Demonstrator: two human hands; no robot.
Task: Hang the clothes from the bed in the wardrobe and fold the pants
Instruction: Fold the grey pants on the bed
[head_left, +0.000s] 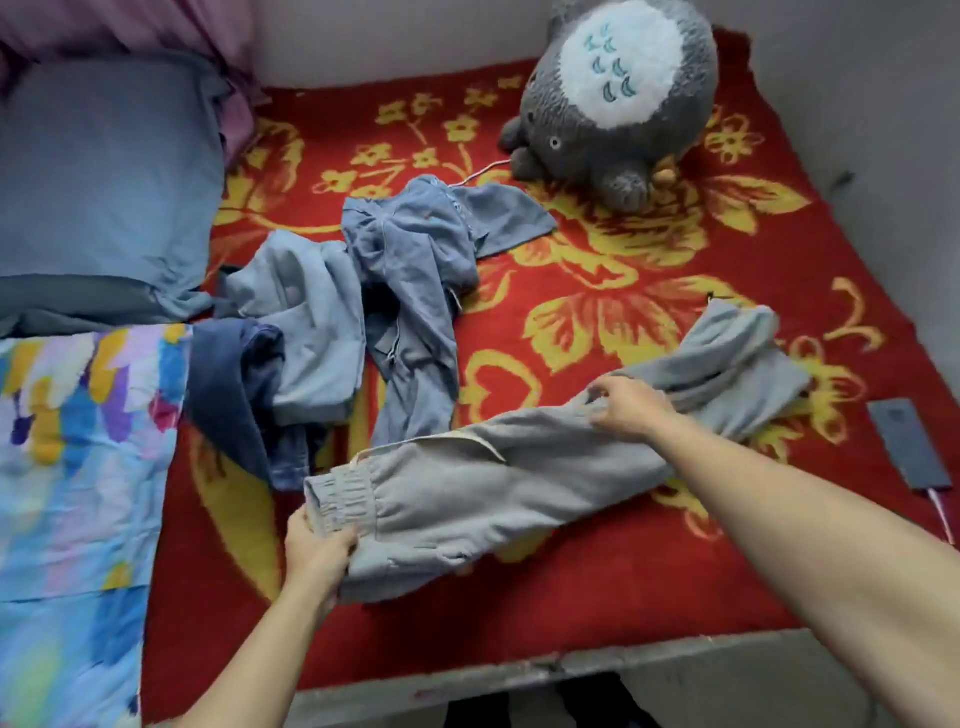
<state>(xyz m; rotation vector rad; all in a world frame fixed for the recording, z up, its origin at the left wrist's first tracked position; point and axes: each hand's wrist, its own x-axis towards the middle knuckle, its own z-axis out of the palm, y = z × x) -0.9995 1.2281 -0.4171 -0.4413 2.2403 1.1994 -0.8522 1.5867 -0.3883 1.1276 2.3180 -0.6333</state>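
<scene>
Grey sweatpants (483, 493) lie stretched across the bed (597, 613) near its front edge, waistband to the left, legs bunched toward the right edge. The left hand (319, 551) grips the elastic waistband; the right hand (631, 410) pinches the cloth farther along the legs. Folding looks barely begun: the soft, creased fabric is not yet doubled over. Toward the bed's middle, a blue shirt (415, 249), a pale blue garment (306, 322) and dark denim (234, 395) lie heaped, none yet hung. A grey plush toy (618, 93) sits at the far edge, a pillow (104, 171) in the far left corner.
</scene>
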